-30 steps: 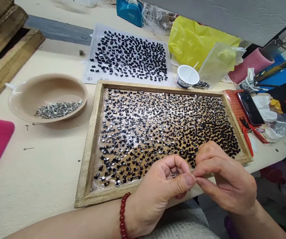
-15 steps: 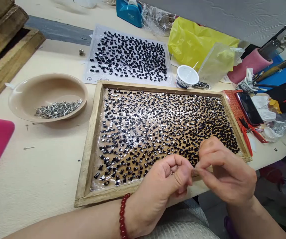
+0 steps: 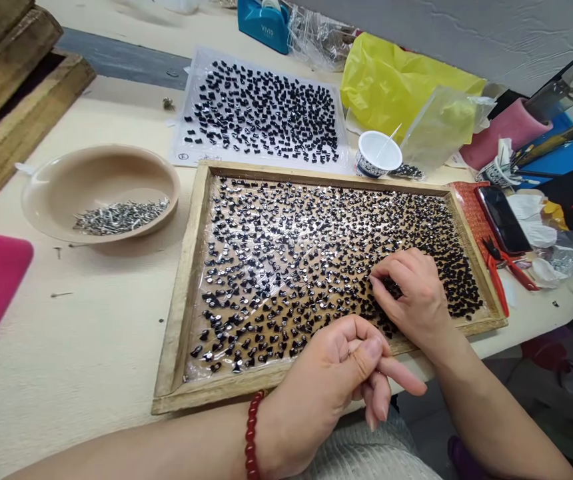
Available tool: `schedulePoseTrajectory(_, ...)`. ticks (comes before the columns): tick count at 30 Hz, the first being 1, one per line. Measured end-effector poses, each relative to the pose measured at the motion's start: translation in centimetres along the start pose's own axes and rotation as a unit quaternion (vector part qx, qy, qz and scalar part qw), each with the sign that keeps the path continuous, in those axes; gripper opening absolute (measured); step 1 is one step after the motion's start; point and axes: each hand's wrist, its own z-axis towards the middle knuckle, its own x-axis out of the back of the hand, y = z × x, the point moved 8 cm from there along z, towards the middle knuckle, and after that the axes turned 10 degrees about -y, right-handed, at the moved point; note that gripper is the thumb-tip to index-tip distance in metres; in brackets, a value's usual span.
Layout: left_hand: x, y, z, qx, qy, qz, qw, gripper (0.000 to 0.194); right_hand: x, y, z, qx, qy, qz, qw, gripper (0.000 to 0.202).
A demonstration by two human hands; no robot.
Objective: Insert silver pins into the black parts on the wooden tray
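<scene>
Nearest to the viewer is the left hand (image 3: 339, 373), with a red bracelet (image 3: 251, 437) at its wrist, over the near edge of the wooden frame (image 3: 186, 287). Its thumb lies against the bent first finger, with the other fingers loosely spread; I cannot tell whether something small is held there. A little farther, the right hand (image 3: 409, 293) is above the right half of the frame, among the black pieces (image 3: 326, 247). Its fingertips are narrow, almost together, and what is between them I cannot see.

These black pieces lie inside the frame on clear film, spread from its left side to its right side, most densely at the right. From this, I judge that the greater part of the work in the frame is done, although exactly how much is missing cannot be read.

To the left of the frame stands a beige bowl (image 3: 66, 170), which still contains a heap of metal pins (image 3: 121, 217), so the supply seems not used up. To the right of the frame are red-handled pliers (image 3: 495, 287) and, slightly farther, a phone (image 3: 504, 220).

Just beyond the frame's far edge, a pale sheet (image 3: 181, 143) carries many more black bits (image 3: 266, 110); probably these are left for later.
</scene>
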Motion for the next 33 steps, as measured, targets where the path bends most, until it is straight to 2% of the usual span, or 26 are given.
schedulePoseTrajectory(6, -0.3, 1.0, -0.5, 0.003, 0.004, 0.061, 0.998, 0.023, 0.0, 0.0, 0.1, 0.002, -0.003, -0.011, 1.000, 0.005)
schedulePoseTrajectory(19, -0.2, 0.5, -0.5, 0.023, -0.003, 0.033, 0.999, 0.021, -0.1, 0.1, 0.0, -0.004, -0.004, -0.014, 1.000, 0.006)
schedulePoseTrajectory(23, -0.4, 0.3, -0.5, 0.039, -0.006, 0.054, 0.998, 0.033, 0.2, 0.1, -0.2, -0.008, 0.006, -0.015, 1.000, 0.004)
schedulePoseTrajectory(25, -0.4, 0.6, -0.5, 0.023, -0.005, 0.084, 0.996, 0.041, 0.8, 0.0, -0.4, -0.011, 0.022, -0.006, 1.000, 0.002)
schedulePoseTrajectory(27, -0.6, 0.9, -0.4, 0.001, -0.011, 0.077, 0.997, 0.042, 1.9, -0.5, -0.9, -0.007, 0.044, 0.033, 0.998, 0.007)
schedulePoseTrajectory(29, -0.6, 1.0, -0.4, -0.006, -0.009, 0.047, 0.999, 0.036, 2.8, -1.2, -1.5, 0.011, 0.048, 0.122, 0.991, 0.010)
schedulePoseTrajectory(33, -0.2, 1.1, -0.5, -0.006, 0.025, 0.025, 0.999, 0.028, 3.2, -2.9, -2.7, 0.061, -0.020, 0.322, 0.944, 0.016)
